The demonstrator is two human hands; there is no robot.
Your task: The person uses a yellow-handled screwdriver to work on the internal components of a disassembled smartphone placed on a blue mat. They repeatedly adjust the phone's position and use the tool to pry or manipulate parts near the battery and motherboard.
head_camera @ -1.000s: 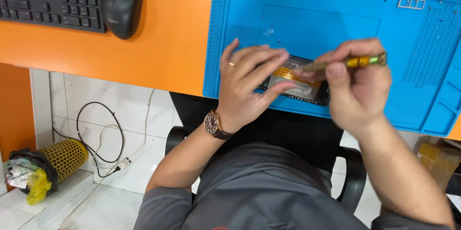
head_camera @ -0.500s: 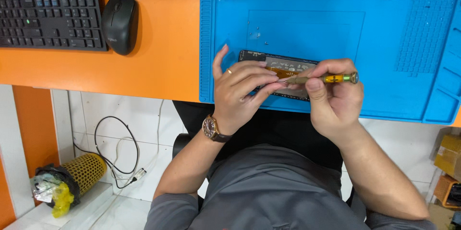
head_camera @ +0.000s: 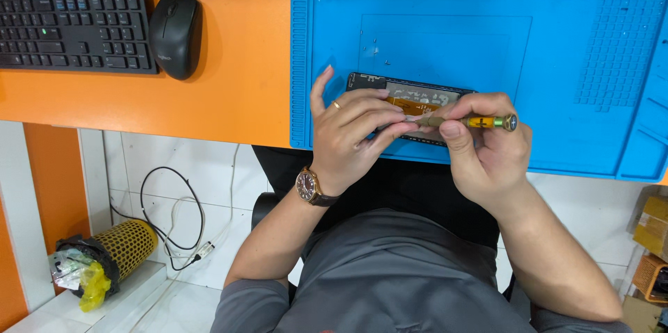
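Opened phone (head_camera: 417, 107), thin, stiff, fragile inside, lies on blue mat (head_camera: 557, 61); left hand (head_camera: 351, 135) steadies it with curled fingertips, right hand (head_camera: 487, 155) closed around small screwdriver (head_camera: 473, 122); best held by its edges.

The work mat (head_camera: 557, 82) is bright blue, with a grid of small squares on its right part. The desk (head_camera: 229, 96) is plain orange. The screwdriver (head_camera: 473, 122) in the right hand (head_camera: 487, 159) has a yellow handle with a blue cap (the tip looks grey, I think). The opened phone (head_camera: 410, 100) is black with an amber-orange ribbon. The keyboard (head_camera: 73, 23) and mouse (head_camera: 175, 34) are black. The wristwatch (head_camera: 308, 186) has a dark red face. The bin (head_camera: 125, 249) has yellow mesh.
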